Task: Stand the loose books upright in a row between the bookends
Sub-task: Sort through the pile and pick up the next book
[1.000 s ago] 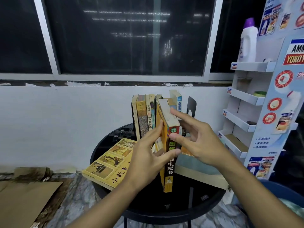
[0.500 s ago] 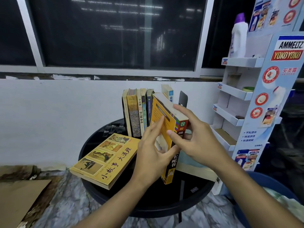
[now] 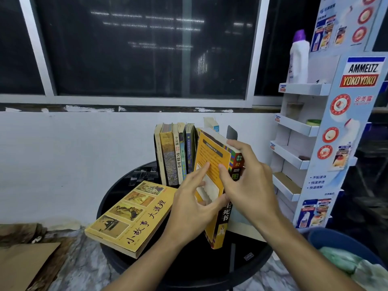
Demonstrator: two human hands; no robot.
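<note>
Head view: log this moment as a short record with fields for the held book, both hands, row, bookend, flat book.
held book: orange book, tilted, top leaning toward the row, not yet in it
right hand: right hand grips its upper spine, thumb on the cover
left hand: left hand holds it lower down, index finger on the cover
row: upright books at the back of the round black table
bookend: dark bookend right of the row, behind the orange book
flat book: yellow book lying flat at the left, overhanging the table's edge
</note>
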